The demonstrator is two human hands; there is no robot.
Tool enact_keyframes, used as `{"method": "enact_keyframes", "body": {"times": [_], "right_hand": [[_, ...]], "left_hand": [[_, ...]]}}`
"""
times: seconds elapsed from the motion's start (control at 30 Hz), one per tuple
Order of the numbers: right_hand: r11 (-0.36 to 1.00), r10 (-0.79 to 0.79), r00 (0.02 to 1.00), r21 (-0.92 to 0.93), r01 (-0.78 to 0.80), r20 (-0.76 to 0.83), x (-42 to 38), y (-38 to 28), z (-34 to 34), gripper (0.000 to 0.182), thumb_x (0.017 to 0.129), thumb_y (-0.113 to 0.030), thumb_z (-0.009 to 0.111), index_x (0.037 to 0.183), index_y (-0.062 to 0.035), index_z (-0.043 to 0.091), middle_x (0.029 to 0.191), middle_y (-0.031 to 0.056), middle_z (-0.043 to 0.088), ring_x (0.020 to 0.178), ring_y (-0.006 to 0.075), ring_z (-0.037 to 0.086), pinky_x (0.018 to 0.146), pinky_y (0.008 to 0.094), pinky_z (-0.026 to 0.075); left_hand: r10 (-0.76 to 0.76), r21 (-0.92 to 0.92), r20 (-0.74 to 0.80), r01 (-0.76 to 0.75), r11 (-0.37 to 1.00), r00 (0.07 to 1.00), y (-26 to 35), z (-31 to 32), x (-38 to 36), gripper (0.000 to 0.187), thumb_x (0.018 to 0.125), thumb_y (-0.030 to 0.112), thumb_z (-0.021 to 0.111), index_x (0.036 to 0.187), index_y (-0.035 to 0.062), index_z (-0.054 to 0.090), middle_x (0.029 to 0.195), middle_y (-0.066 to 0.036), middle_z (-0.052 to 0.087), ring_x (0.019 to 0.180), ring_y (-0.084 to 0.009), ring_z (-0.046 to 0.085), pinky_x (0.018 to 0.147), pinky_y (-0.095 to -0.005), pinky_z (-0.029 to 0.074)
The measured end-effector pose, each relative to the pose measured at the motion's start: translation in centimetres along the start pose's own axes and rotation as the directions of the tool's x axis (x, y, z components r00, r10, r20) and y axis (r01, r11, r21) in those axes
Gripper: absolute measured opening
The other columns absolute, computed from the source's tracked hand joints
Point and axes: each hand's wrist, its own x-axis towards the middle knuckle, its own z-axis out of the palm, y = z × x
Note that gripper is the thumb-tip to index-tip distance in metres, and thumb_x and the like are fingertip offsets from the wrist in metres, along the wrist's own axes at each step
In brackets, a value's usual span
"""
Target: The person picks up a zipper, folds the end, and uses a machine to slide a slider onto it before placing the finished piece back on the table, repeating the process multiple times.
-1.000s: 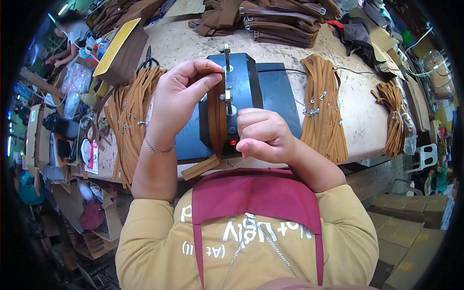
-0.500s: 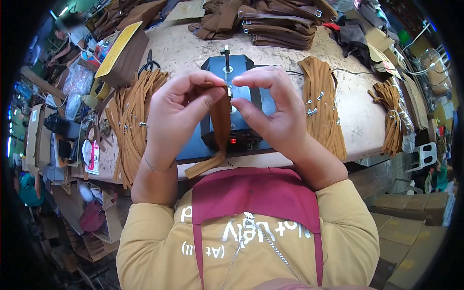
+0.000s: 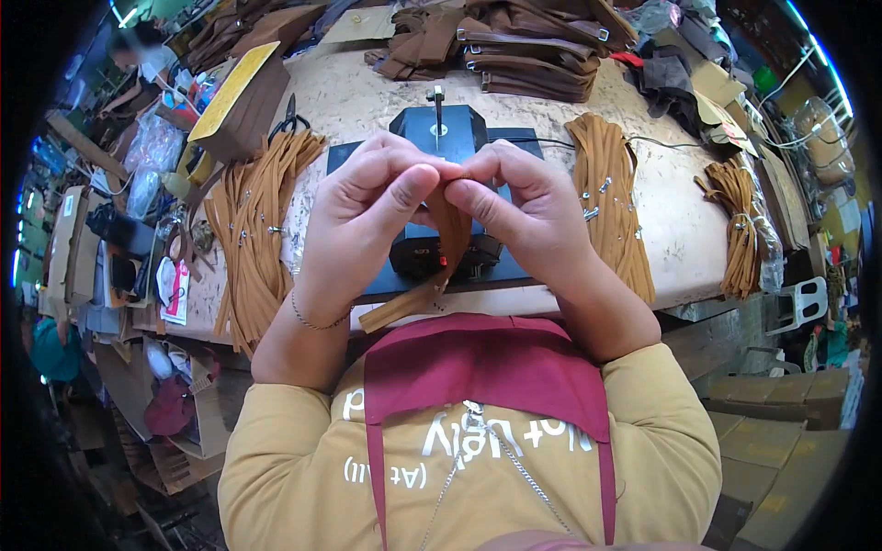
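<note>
A tan leather strap [image 3: 450,237] hangs from my fingers, its lower end bent to the left over the table edge. My left hand [image 3: 372,197] pinches the strap's upper end between thumb and forefinger. Close beside it, my right hand [image 3: 524,202] pinches the same end, and the fingertips of both hands nearly touch. The fingers hide that end and any fitting on it. Behind and below the hands stands a dark blue machine [image 3: 464,133] with an upright metal post and a small red light on its near side.
Bundled tan straps with metal buckles lie on the left [image 3: 262,220] and right [image 3: 606,202]. Scissors [image 3: 290,121] rest at the back left. Stacked brown leather pieces [image 3: 533,55] sit at the back. A tied strap bundle [image 3: 740,230] lies at far right. Another person [image 3: 147,69] is at upper left.
My right hand has closed from an open pose onto the strap's upper end. Both hands have come together, and the metal piece seen there before is now covered.
</note>
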Motion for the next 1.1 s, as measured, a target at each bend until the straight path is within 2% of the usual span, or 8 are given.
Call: {"method": "enact_keyframes", "body": {"times": [0.37, 0.53, 0.7, 0.83, 0.97, 1.0, 1.03, 1.1], "right_hand": [[0.982, 0.151, 0.984, 0.098, -0.16, 0.095, -0.5, -1.3, -0.3, 0.017, 0.093, -0.018, 0.066, 0.092, -0.0007, 0.065, 0.08, 0.0037, 0.065, 0.073, 0.0116, 0.058, 0.067, 0.0256, 0.046], [0.767, 0.245, 0.929, 0.53, -0.361, 0.278, -0.8, -1.7, -0.4, 0.013, 0.097, -0.013, 0.059, 0.093, -0.0008, 0.058, 0.076, 0.0035, 0.063, 0.063, 0.0082, 0.058, 0.059, 0.0217, 0.046], [0.795, 0.232, 0.95, 0.521, -0.31, 0.21, -1.0, -1.0, -0.1, 0.014, 0.096, -0.013, 0.06, 0.092, -0.0006, 0.058, 0.076, 0.0023, 0.062, 0.064, 0.007, 0.058, 0.058, 0.0226, 0.047], [0.804, 0.25, 0.946, 0.5, -0.321, 0.207, -1.1, -1.3, 0.0, 0.014, 0.097, -0.014, 0.059, 0.09, -0.0015, 0.058, 0.079, 0.0021, 0.062, 0.067, 0.0056, 0.058, 0.058, 0.021, 0.047], [0.83, 0.297, 0.937, 0.434, -0.349, 0.185, -1.1, -2.2, 0.0, 0.01, 0.091, -0.01, 0.064, 0.087, -0.0033, 0.059, 0.079, 0.0017, 0.061, 0.072, 0.0099, 0.058, 0.065, 0.0242, 0.047], [1.0, -0.005, 1.0, 0.01, 0.005, 0.028, -0.8, -1.9, -0.1, 0.009, 0.087, -0.008, 0.066, 0.085, -0.0033, 0.059, 0.078, 0.0028, 0.06, 0.074, 0.0144, 0.057, 0.067, 0.0272, 0.047], [0.837, -0.346, 0.938, -0.443, 0.32, 0.023, -0.7, -1.6, 0.0, 0.01, 0.083, -0.006, 0.068, 0.084, -0.0034, 0.059, 0.077, 0.0039, 0.058, 0.076, 0.0188, 0.057, 0.07, 0.0302, 0.046], [0.897, -0.334, 0.942, -0.321, 0.304, -0.041, -0.7, -1.2, 0.5, 0.011, 0.076, -0.002, 0.068, 0.082, -0.0026, 0.058, 0.078, 0.0074, 0.055, 0.08, 0.0258, 0.054, 0.074, 0.0341, 0.045]], "left_hand": [[0.105, 0.298, 0.096, -0.129, 0.946, 0.99, 0.8, 0.2, -1.1, 0.036, 0.089, -0.006, 0.062, 0.124, 0.0008, 0.056, 0.094, -0.001, 0.058, 0.084, -0.0051, 0.053, 0.071, -0.0172, 0.041], [0.123, 0.325, 0.15, -0.167, 0.931, 0.981, 0.6, -0.4, -1.0, 0.033, 0.086, -0.007, 0.064, 0.117, 0.0032, 0.059, 0.095, -0.004, 0.06, 0.087, -0.0109, 0.058, 0.075, -0.0224, 0.047], [0.584, 0.739, 0.465, -0.655, 0.158, 0.665, 0.1, -0.7, -0.5, 0.035, 0.074, -0.006, 0.073, 0.105, 0.0083, 0.066, 0.102, -0.008, 0.061, 0.09, -0.0275, 0.063, 0.078, -0.0357, 0.052], [0.601, 0.716, 0.574, -0.697, -0.038, 0.556, -0.1, -1.4, -0.5, 0.033, 0.07, 0.002, 0.073, 0.102, 0.0074, 0.069, 0.104, -0.006, 0.06, 0.09, -0.0263, 0.061, 0.077, -0.0343, 0.054], [0.583, 0.744, 0.454, -0.647, 0.168, 0.674, -0.4, -1.1, -0.3, 0.024, 0.069, 0.004, 0.075, 0.092, 0.0044, 0.069, 0.096, -0.006, 0.062, 0.086, -0.0233, 0.062, 0.075, -0.0339, 0.053], [0.544, 0.723, 0.342, -0.584, 0.368, 0.766, -0.4, -0.6, -0.4, 0.018, 0.072, 0.001, 0.073, 0.09, 0.0012, 0.068, 0.093, -0.007, 0.063, 0.085, -0.0194, 0.061, 0.075, -0.0309, 0.051], [0.544, 0.726, 0.342, -0.583, 0.365, 0.766, -0.5, -0.5, -0.7, 0.018, 0.072, 0.001, 0.073, 0.09, 0.0012, 0.068, 0.093, -0.007, 0.063, 0.085, -0.0194, 0.061, 0.075, -0.0309, 0.051], [0.236, 0.371, 0.156, -0.278, 0.886, 0.959, -0.9, -0.3, -1.0, 0.013, 0.078, -0.003, 0.069, 0.091, -0.0013, 0.067, 0.096, -0.008, 0.063, 0.085, -0.0149, 0.06, 0.075, -0.0269, 0.048]]}}
